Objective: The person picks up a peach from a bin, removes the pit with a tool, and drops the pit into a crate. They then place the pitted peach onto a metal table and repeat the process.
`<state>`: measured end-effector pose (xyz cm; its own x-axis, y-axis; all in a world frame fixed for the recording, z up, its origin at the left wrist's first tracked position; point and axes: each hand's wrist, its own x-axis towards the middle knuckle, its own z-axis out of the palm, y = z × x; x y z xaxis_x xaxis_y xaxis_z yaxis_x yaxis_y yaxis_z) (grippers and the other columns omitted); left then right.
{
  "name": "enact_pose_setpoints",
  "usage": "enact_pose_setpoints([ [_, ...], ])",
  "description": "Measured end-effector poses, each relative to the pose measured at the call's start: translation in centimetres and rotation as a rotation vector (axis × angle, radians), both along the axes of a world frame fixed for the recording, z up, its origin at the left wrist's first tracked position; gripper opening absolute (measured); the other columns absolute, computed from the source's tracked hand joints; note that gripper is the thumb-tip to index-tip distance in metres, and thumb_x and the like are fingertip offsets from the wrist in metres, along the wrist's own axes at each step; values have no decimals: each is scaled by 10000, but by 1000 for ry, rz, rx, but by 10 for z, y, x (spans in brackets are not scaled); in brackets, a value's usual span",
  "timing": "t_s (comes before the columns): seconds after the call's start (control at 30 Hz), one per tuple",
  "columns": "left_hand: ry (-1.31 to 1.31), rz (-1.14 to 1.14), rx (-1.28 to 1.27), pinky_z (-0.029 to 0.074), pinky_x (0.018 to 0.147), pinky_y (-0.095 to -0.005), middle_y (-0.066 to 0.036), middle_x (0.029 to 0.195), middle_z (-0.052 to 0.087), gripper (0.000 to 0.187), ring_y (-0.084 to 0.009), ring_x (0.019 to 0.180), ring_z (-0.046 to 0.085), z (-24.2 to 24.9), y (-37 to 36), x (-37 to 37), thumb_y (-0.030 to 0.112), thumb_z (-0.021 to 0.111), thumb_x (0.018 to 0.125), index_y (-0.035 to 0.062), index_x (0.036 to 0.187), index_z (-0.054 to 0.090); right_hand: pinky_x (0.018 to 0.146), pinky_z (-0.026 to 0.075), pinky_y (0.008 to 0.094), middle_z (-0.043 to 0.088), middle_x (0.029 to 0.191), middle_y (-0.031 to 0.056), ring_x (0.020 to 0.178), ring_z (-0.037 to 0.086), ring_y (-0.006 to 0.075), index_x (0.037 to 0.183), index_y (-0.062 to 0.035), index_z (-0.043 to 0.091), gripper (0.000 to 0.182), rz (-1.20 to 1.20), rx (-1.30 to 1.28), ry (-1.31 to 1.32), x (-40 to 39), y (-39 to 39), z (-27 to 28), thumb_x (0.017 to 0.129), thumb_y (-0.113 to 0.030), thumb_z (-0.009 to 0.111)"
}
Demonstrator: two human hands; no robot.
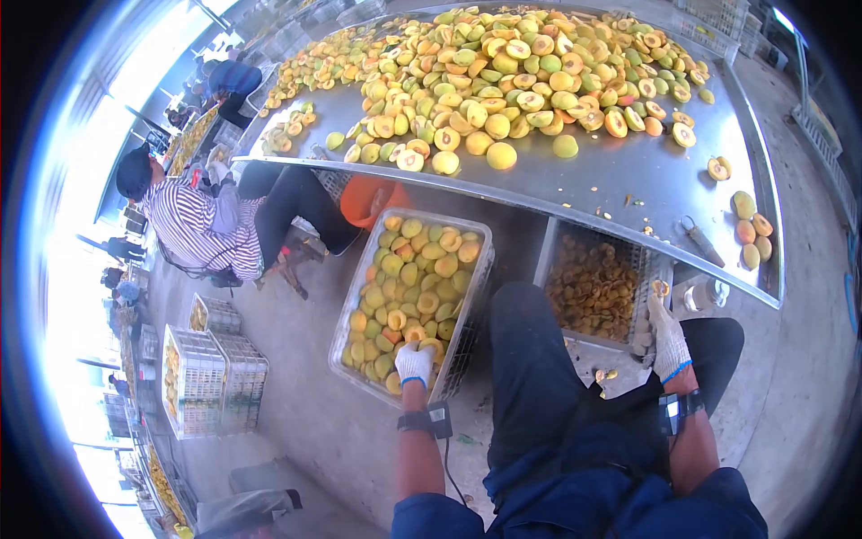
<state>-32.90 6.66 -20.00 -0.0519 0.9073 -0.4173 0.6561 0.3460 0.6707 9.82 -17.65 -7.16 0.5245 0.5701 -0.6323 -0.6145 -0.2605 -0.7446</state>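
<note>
Fruit (503,81) lies heaped toward the table's (628,180) far edge, apparently sparing the near edge for working. A full crate (465,337) stands beside the left knee, likely for easy reach; over its near edge, the left hand's (414,362) grip is hidden. The right hand (669,346) pinches a fruit piece (661,288).

Fruit crate (338,346): pale, open-topped, rectangular, with lattice sides; standing on the floor left of the person's legs, its far end angled slightly right. Crated fruit (409,269): yellow-green, some orange-tinged, heaped loosely, mostly skin outward; a few cut faces show hollows near the left hand (414,362). Fruit piece (661,288): small, orange-yellow, brownish centre, at the right hand's (667,337) fingertips.
</note>
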Motion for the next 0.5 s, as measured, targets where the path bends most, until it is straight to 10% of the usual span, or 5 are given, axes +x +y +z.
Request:
enact_pose_setpoints([
  [0.13, -195, 94, -32, 596, 661, -376, -193, 827, 750, 347, -262, 690, 738, 18, -8, 11, 189, 704, 833, -37, 1091, 758, 420, 403, 249, 508, 692, -27, 489, 465, 79, 924, -139, 536, 374, 23, -6, -8, 0, 0, -5, 1040, -488, 603],
  [0.33, 388, -91, 433, 585, 797, -460, -214, 838, 749, 289, -383, 791, 729, -20, 3, -16, 180, 727, 802, 31, 1045, 777, 433, 420, 258, 518, 700, -20, 499, 480, 84, 921, -139, 542, 367, 8, -21, -32, -3, 0, 2, 1047, -478, 603],
  [0.5, 505, 28, 431, 530, 911, -481, -185, 1147, 726, 259, -389, 1084, 674, 19, -13, 4, 246, 746, 826, 93, 1032, 778, 435, 424, 269, 519, 698, -11, 501, 485, 87, 920, -131, 544, 366, 6, -9, -20, -2, 0, 0, 1048, -469, 604],
])
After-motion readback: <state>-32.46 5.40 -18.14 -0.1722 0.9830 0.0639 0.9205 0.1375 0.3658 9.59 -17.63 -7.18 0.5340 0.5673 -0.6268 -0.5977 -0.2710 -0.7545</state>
